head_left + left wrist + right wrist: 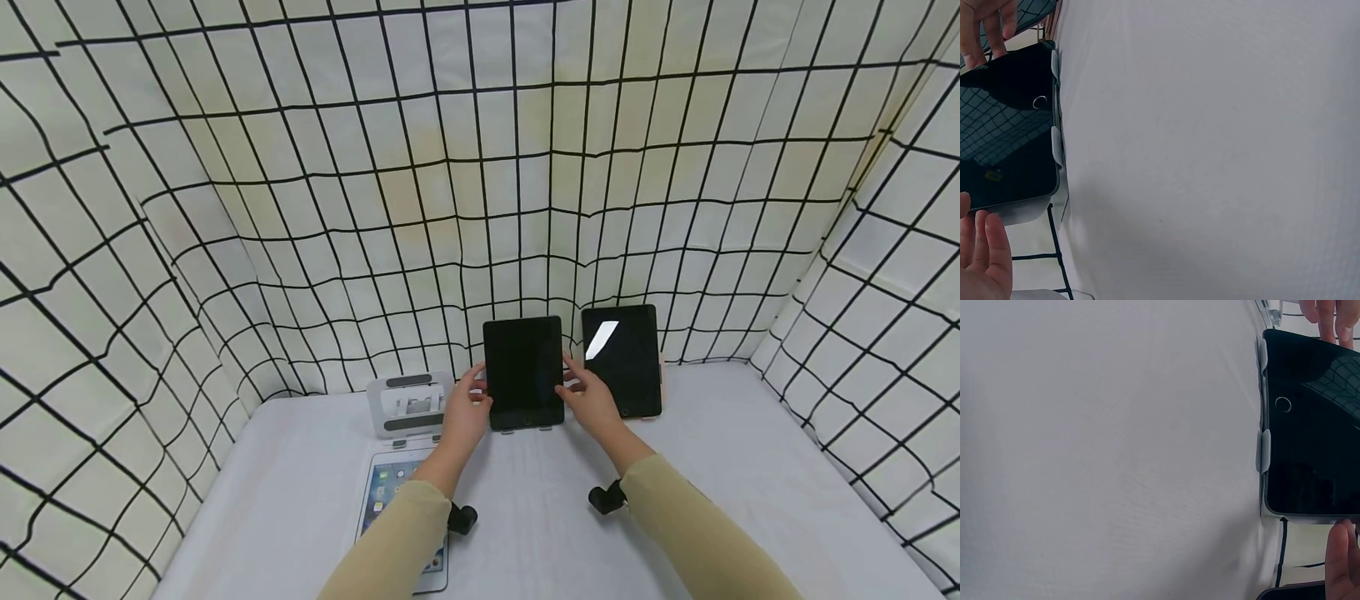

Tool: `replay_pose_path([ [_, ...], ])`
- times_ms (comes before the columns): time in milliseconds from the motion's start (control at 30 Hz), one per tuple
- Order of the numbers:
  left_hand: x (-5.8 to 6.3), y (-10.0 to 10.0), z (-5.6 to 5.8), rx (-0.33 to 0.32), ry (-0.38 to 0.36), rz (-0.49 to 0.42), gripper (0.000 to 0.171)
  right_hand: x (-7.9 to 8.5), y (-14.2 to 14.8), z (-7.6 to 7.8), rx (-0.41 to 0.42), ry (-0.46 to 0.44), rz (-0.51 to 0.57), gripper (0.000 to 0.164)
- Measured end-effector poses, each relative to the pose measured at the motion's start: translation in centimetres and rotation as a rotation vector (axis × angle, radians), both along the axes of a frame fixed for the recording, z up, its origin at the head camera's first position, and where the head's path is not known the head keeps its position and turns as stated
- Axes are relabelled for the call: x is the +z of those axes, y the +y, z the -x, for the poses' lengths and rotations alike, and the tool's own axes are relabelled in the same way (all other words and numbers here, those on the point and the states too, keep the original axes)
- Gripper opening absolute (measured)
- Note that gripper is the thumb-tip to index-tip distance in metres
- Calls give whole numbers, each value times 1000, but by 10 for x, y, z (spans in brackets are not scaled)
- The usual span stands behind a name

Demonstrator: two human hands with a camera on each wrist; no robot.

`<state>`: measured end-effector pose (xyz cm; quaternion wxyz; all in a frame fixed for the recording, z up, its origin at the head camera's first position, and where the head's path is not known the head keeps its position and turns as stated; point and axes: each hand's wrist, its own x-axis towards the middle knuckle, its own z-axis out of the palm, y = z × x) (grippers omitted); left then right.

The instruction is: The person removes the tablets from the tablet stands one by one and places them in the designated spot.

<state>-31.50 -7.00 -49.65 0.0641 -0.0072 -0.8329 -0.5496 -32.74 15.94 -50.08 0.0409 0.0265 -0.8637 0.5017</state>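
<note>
A black tablet (pixel 523 371) stands upright, leaning back, its lower edge resting in the two grey lips (pixel 1265 450) of a stand mostly hidden behind it. My left hand (pixel 467 410) holds its left edge, thumb toward the front and fingers alongside. On the opposite edge my right hand (pixel 594 404) holds it the same way. Both wrist views show the fingertips right at the tablet's sides, and its round home button faces outward. The screen is dark, with reflections of the grid wall in the wrist views.
Right of my right hand, a second black tablet (pixel 624 358) leans on a pinkish stand (pixel 662 379). An unoccupied grey-white tablet stand (pixel 408 406) is at the left. A white tablet (pixel 384 492) with a lit screen lies flat, partly under my left forearm. Black-gridded cloth walls (pixel 480 192) surround the white table (pixel 540 517).
</note>
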Motion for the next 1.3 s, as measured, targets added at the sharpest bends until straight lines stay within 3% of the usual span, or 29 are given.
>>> replay_pose_path([
  [533,-1,1,2,13,54,215,73,-8,7,3,9,104,7,65],
  [933,0,0,6,14,62,222,74,-11,8,6,26,134,-25,67],
  [1300,-2,-4,8,-7,58,139,76,-10,4,6,8,96,28,67],
])
